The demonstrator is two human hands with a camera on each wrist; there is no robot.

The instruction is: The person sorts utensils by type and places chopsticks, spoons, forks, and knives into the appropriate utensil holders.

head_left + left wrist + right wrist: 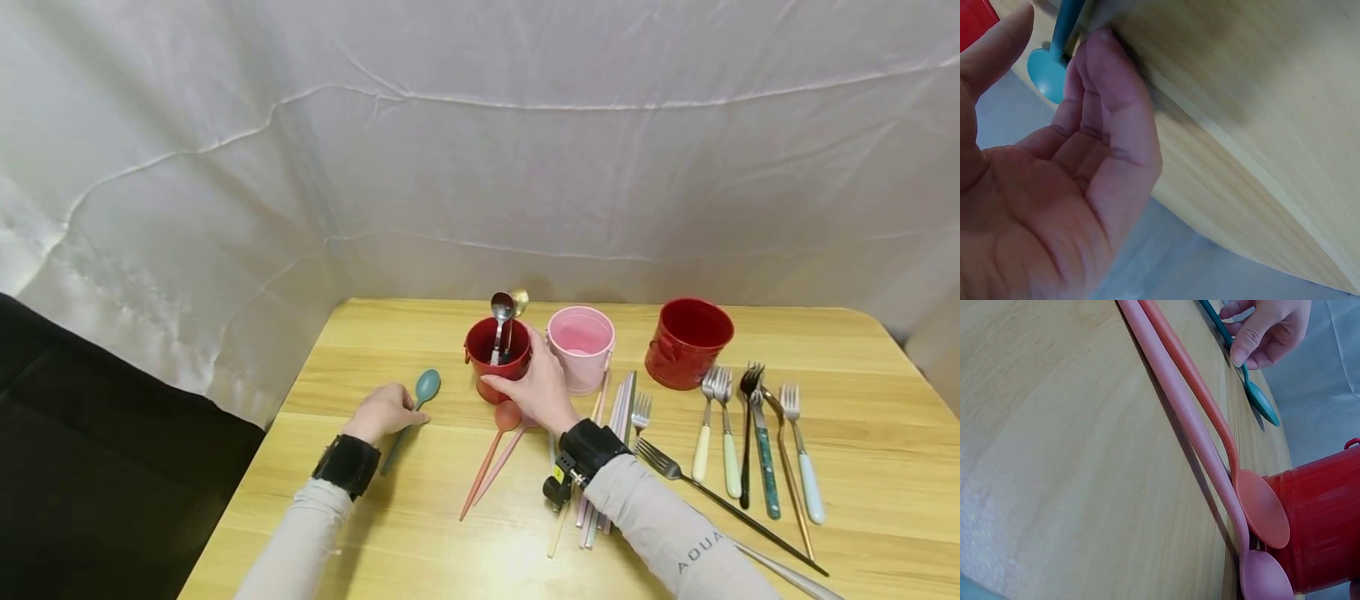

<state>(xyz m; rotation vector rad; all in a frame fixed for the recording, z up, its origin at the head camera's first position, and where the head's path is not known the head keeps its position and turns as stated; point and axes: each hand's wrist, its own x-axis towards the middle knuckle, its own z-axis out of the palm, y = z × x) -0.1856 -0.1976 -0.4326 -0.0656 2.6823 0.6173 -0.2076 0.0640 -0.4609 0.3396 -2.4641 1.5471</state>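
left hand [384, 412] pinches teal spoon [417, 402]; bowl far-right

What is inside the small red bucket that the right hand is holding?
Inside the small red bucket, gripped by the right hand, a metal spoon stands upright, with a gold spoon bowl showing just behind it. Their lower ends and the bucket's bottom are hidden by its wall.

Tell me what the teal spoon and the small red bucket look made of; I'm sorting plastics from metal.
The teal spoon looks like matte plastic: flat even colour, no glint. The small red bucket looks like painted metal, with a glossy sheen, thin rim and side lug, though glazed plastic can't be ruled out.
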